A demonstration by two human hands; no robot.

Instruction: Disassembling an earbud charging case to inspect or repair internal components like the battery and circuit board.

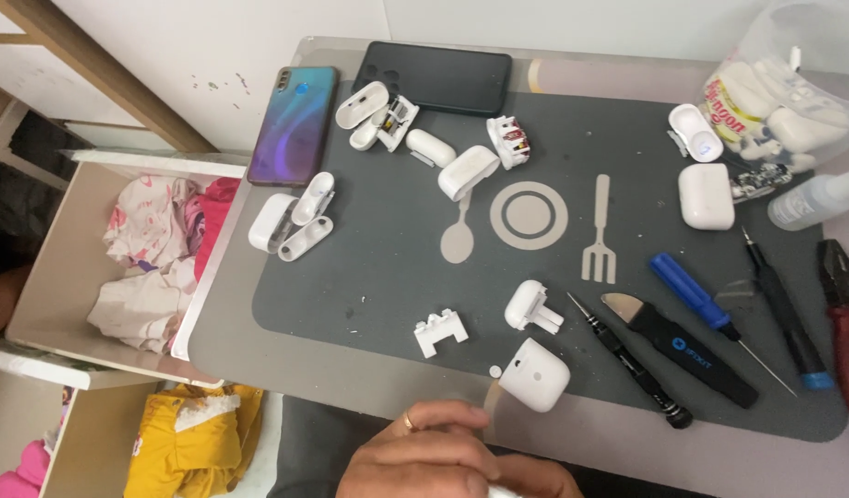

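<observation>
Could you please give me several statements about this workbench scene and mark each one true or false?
1. The blue-handled screwdriver lies on the grey mat. True.
2. The red-handled pliers lie at the mat's left edge. False: they lie at the right edge.
3. Two phones lie near the far edge. True.
4. Both hands grip the black screwdriver. False: it lies untouched; the hands are together at the near edge.

Wall: white, with a few small dark marks (217,85).
Table: grey top (259,360), standing against the wall.
Frame: a wooden beam (93,69) leaned across the upper left.
Drawer: a pale open box (65,249) stood left of the table, full of clothes.
Light: even and soft.
</observation>
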